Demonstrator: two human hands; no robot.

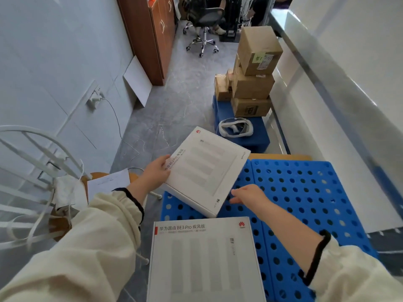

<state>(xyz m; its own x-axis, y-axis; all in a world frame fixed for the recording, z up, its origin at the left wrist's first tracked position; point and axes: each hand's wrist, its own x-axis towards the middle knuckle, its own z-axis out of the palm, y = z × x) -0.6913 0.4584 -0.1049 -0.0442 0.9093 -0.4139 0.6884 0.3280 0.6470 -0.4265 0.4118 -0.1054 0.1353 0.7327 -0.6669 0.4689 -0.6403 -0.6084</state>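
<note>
While the left arm, in a cream sleeve with a dark cuff, reaches forward from the lower left, the left hand (156, 172) grips the left edge of a white router box (205, 171), with the thumb lying on the printed top face and the fingers curled out of sight beneath. The box is held flat but turned at an angle, one corner pointing away from the person and the near corner lying over the left part of the blue perforated platform (305, 192); whether that corner rests on the platform cannot be told. To the right, the right hand (248, 194) is extended palm down with its fingers straight and loosely spread, the fingertips just at the lower right edge of the box; contact cannot be confirmed, and this hand holds nothing. The box thus lies between the two hands, clasped by the left and only approached by the right. A second white box (205, 260) of the same print lies flat nearer the person, on the platform's near left edge and apart from both hands. Farther off, a headset (236, 127) rests on a blue stool (250, 142) before a stack of cardboard cartons (253, 70).
</note>
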